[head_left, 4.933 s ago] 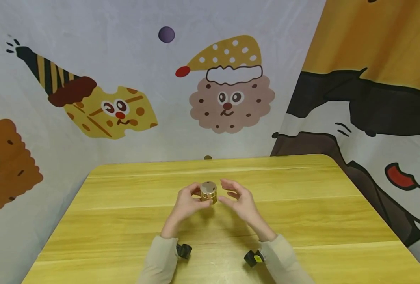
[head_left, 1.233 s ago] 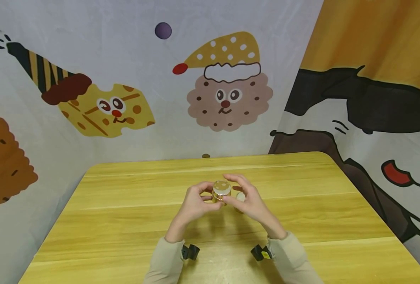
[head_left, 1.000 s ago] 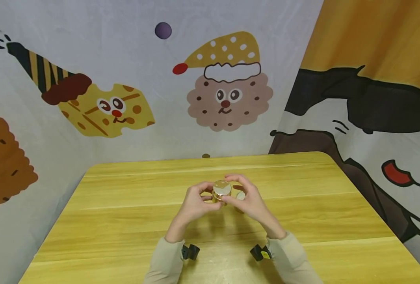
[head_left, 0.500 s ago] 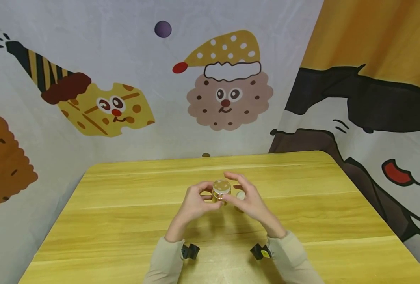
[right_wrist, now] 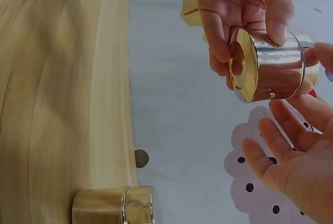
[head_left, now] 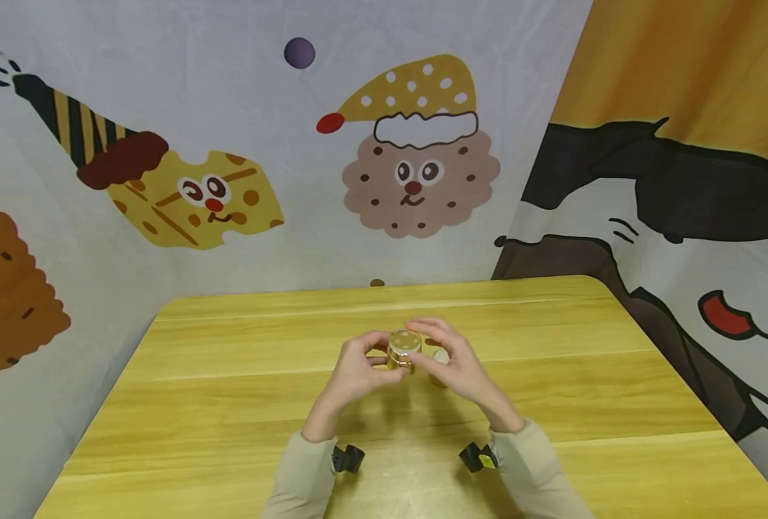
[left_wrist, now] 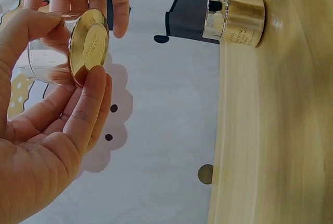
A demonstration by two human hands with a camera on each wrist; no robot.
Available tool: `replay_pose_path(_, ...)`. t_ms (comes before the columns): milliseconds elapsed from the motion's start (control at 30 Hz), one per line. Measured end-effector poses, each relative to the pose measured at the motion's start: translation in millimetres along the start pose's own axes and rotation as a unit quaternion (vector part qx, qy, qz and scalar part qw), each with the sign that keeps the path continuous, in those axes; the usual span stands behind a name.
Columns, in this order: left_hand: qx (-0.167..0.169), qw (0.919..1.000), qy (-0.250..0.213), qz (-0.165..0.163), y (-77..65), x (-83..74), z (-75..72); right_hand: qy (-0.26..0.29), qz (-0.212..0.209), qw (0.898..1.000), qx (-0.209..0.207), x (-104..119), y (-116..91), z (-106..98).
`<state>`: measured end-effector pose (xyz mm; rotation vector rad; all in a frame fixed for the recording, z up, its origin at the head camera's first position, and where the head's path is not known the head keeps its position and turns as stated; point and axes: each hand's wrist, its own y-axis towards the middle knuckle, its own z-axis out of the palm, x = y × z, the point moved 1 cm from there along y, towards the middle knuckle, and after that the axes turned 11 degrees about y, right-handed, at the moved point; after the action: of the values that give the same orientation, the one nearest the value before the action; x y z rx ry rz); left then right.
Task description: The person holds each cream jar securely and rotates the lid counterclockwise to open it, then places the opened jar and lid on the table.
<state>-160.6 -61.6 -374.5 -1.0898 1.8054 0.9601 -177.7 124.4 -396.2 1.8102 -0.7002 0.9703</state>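
Note:
A shiny gold cosmetic jar (head_left: 404, 347) is held up above the table, between the two hands. My left hand (head_left: 356, 366) grips its body, thumb on the near side; the base with small lettering shows in the left wrist view. My right hand (head_left: 452, 364) has its thumb and fingers round the lid end (right_wrist: 312, 70), the other fingers spread loosely. A second gold jar (left_wrist: 237, 18) stands upright on the table with its lid on. In the head view it is partly hidden behind my right hand.
The yellow wood-grain table (head_left: 228, 404) spreads around both hands. Behind it hangs a pale cloth (head_left: 319, 252) with cartoon prints. Each sleeve carries a black wrist camera (head_left: 348, 459).
Several seconds ago one jar showed, in my left hand, with the right hand apart. Now a second stands on the table. Lately my right fingers have shifted slightly round the lid.

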Motion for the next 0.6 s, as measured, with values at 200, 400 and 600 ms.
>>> replay_pose_path(200,-0.004,1.0,0.001,0.0,0.2,1.0,0.4,0.004,0.001,1.0,0.002,-2.3,-0.5,1.6)
replay_pose_path(400,-0.007,1.0,-0.001,0.004,0.7,1.2,0.1,0.011,0.05,0.998,-0.038,-3.4,0.4,4.2)
replay_pose_path(600,-0.003,1.0,0.004,0.001,0.6,1.0,-0.4,0.005,0.036,0.999,-0.029,-5.2,1.0,3.3)
